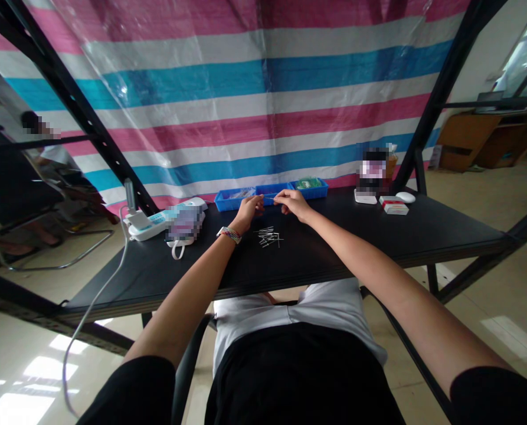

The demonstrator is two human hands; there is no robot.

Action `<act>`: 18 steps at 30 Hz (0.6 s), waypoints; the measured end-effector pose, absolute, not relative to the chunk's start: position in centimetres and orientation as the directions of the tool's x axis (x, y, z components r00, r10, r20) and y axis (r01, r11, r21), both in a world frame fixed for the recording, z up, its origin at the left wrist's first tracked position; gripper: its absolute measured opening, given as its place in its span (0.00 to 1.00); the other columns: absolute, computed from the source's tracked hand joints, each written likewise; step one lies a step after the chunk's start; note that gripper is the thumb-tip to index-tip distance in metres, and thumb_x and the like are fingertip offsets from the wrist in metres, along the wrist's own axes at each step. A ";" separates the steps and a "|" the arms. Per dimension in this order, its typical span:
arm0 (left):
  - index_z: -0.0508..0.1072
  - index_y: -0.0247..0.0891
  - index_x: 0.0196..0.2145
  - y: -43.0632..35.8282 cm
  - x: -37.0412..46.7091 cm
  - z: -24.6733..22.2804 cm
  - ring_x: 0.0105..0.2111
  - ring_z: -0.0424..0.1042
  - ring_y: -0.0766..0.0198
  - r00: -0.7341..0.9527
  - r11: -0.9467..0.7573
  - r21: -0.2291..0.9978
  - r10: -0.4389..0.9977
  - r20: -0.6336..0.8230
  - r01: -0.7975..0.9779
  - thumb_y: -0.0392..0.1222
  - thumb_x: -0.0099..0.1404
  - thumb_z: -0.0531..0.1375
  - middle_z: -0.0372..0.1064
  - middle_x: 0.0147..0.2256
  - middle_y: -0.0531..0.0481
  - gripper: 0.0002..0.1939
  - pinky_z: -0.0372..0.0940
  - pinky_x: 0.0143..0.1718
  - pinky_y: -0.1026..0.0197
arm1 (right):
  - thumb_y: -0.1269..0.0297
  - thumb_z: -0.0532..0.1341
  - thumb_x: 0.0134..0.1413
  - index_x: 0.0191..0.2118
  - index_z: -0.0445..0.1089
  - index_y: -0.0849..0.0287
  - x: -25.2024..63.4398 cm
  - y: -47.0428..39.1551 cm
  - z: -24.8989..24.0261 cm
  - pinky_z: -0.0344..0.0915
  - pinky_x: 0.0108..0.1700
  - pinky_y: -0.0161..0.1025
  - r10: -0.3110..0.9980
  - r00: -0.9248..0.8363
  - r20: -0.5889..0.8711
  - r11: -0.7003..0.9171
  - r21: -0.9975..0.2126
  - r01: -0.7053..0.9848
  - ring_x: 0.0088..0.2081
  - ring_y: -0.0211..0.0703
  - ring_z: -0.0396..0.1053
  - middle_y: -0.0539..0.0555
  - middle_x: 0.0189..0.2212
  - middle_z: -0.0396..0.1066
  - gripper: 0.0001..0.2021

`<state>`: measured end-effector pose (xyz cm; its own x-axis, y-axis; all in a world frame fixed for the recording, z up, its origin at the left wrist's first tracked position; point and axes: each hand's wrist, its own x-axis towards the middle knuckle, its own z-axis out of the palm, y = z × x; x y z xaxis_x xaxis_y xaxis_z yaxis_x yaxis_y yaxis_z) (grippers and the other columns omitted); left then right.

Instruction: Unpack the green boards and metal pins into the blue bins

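My left hand (251,208) is closed in a pinch just in front of the blue tray (228,205). Facing it, my right hand (293,203) pinches too, thumb and forefinger together. Between the two sets of fingertips runs a thin pale stick-like piece (268,198), too small to name its kind. Below the hands, a loose pile of thin silvery-white pieces (268,237) lies on the black table (316,254). The tray's compartments hold clear plastic bags (242,193) on the left and green items (307,183) on the right.
A white power strip (157,222) with a plugged-in charger and cable lies at the left, beside a blurred-out pouch (186,225). At the right are a red-and-white box (393,205), a white mouse-shaped item (405,198) and a bottle (391,162). Striped sheeting hangs behind; a person sits far left.
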<state>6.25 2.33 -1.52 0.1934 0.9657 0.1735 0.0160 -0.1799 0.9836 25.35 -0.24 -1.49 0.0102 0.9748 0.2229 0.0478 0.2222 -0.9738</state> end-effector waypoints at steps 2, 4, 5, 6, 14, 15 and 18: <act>0.69 0.39 0.26 2.4 6.2 -1.6 0.27 0.68 0.65 0.196 -0.170 0.985 0.967 0.164 0.013 0.51 0.63 0.66 0.65 0.25 0.51 0.16 0.66 0.30 0.63 | 0.68 0.73 0.55 0.32 0.76 0.58 25.3 0.0 -1.7 0.60 0.19 0.28 0.965 0.013 0.264 0.262 -0.963 0.069 0.18 0.30 0.66 0.48 0.27 0.78 0.06; 0.69 0.39 0.26 2.4 6.2 -1.6 0.27 0.68 0.65 0.198 -0.165 0.986 0.967 0.160 0.009 0.50 0.63 0.65 0.65 0.25 0.51 0.15 0.66 0.30 0.64 | 0.69 0.74 0.54 0.31 0.76 0.58 25.3 0.2 -2.0 0.60 0.19 0.28 0.954 0.017 0.298 0.296 -0.952 0.077 0.18 0.31 0.66 0.46 0.24 0.74 0.07; 0.69 0.39 0.26 2.4 6.2 -1.6 0.27 0.68 0.65 0.200 -0.165 0.986 0.967 0.160 0.007 0.50 0.63 0.65 0.65 0.25 0.51 0.15 0.66 0.30 0.64 | 0.69 0.74 0.53 0.31 0.76 0.58 25.3 0.3 -2.0 0.60 0.19 0.28 0.950 0.018 0.312 0.309 -0.948 0.077 0.18 0.31 0.66 0.45 0.23 0.73 0.06; 0.69 0.39 0.26 2.4 6.3 -1.6 0.27 0.68 0.65 0.201 -0.166 0.986 0.966 0.162 0.005 0.50 0.63 0.65 0.65 0.25 0.51 0.15 0.66 0.31 0.64 | 0.70 0.73 0.53 0.32 0.76 0.58 25.3 0.3 -2.1 0.61 0.19 0.28 0.948 0.018 0.319 0.317 -0.945 0.076 0.18 0.31 0.66 0.45 0.23 0.73 0.06; 0.68 0.40 0.26 2.2 6.3 -1.3 0.27 0.67 0.64 0.182 -0.156 0.988 0.971 0.154 -0.002 0.48 0.60 0.67 0.64 0.24 0.52 0.13 0.66 0.32 0.63 | 0.71 0.72 0.55 0.34 0.76 0.58 25.2 -0.4 -1.5 0.65 0.22 0.28 0.983 0.031 0.184 0.184 -0.983 -0.019 0.20 0.31 0.69 0.46 0.26 0.75 0.05; 0.69 0.40 0.26 2.2 6.3 -1.3 0.27 0.67 0.65 0.181 -0.162 0.987 0.970 0.160 -0.002 0.48 0.59 0.66 0.64 0.24 0.52 0.13 0.66 0.31 0.63 | 0.72 0.71 0.55 0.34 0.76 0.58 25.2 -0.4 -1.5 0.65 0.22 0.29 0.985 0.030 0.167 0.168 -0.985 -0.048 0.20 0.31 0.69 0.47 0.27 0.76 0.05; 0.71 0.39 0.27 2.1 6.3 -1.4 0.28 0.68 0.64 0.186 -0.187 0.982 0.965 0.184 -0.002 0.47 0.58 0.65 0.66 0.25 0.51 0.10 0.66 0.31 0.63 | 0.73 0.70 0.57 0.35 0.75 0.59 25.2 -0.4 -1.4 0.66 0.22 0.29 0.991 0.023 0.132 0.134 -0.984 -0.115 0.21 0.31 0.69 0.48 0.30 0.77 0.04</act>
